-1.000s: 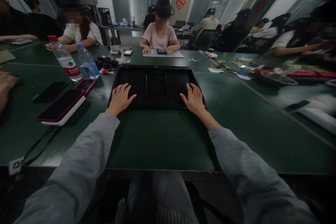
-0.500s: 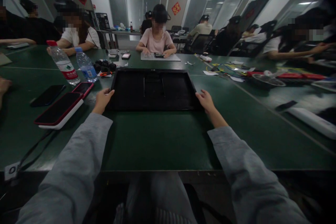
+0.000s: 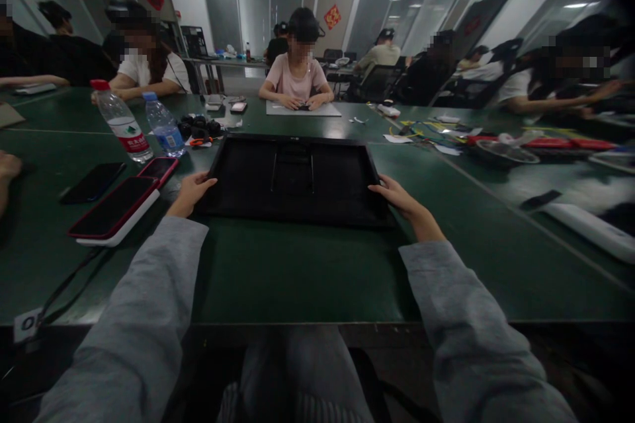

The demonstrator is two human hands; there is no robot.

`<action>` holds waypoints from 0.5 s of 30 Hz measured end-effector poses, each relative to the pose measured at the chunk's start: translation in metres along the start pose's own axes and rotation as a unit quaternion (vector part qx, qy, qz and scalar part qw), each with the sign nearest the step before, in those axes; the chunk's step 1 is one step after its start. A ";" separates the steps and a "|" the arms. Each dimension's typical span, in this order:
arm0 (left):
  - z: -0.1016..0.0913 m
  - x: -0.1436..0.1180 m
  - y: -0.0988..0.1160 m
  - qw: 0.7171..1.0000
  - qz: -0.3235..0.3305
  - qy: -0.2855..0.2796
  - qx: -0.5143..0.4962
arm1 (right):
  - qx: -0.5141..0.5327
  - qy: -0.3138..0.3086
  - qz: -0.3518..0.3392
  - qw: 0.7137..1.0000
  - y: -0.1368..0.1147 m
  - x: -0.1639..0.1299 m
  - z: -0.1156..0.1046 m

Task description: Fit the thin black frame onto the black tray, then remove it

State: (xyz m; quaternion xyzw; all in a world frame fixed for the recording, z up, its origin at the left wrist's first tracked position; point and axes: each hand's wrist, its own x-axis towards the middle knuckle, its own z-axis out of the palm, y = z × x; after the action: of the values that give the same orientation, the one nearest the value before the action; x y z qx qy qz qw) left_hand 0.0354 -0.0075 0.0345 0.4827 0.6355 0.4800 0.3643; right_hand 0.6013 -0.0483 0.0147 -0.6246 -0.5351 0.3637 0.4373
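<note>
Gripping the black tray (image 3: pixel 292 178) at its two near corners, both arms stretch forward from grey sleeves, nearly straight at the elbow and angled slightly inward. The left hand (image 3: pixel 191 190) curls over the tray's near-left corner, thumb on top of the rim and fingers wrapped down the outer edge, so it is closed around that corner. The right hand (image 3: pixel 401 198) mirrors it at the near-right corner, wrist turned a little outward, thumb laid along the rim and fingers tucked beneath the side. The tray lies in the middle of the green worktop (image 3: pixel 307 271), straight ahead of the person; whether its near edge is lifted off the surface cannot be told. A shallow raised frame (image 3: pixel 292 168) shows in the tray's centre.

Left of the tray, just beside the left hand, lie a red-cased phone (image 3: pixel 159 168), a larger red-and-white device (image 3: pixel 115 210) and a dark phone (image 3: pixel 92 182). Beyond the tray's far-left corner stand two plastic water bottles, one with a red cap (image 3: pixel 120 122) and one with a blue cap (image 3: pixel 164 125), next to a cluster of small black objects (image 3: pixel 199 125). Behind the tray's far edge, a person in a pink shirt (image 3: pixel 296 76) sits with both hands on a grey mat (image 3: pixel 302 109). Right of the tray, well apart, cables and loose papers (image 3: pixel 436 129) are strewn about.
</note>
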 end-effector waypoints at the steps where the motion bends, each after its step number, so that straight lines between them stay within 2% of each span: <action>1: -0.001 0.000 0.000 1.000 0.000 -0.004 0.004 | 0.009 0.003 -0.004 1.000 0.001 0.001 0.001; 7: -0.004 0.001 -0.003 1.000 0.008 -0.018 -0.004 | 0.034 0.066 -0.005 0.997 0.005 0.012 0.015; 15: -0.003 -0.003 0.003 0.999 0.009 -0.033 0.011 | -0.017 0.086 -0.019 0.996 0.013 0.018 0.007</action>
State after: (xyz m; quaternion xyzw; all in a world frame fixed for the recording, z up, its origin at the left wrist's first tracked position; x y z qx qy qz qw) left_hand 0.0343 -0.0104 0.0386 0.5083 0.6239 0.4599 0.3753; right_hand 0.6020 -0.0297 0.0002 -0.6504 -0.5135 0.2916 0.4778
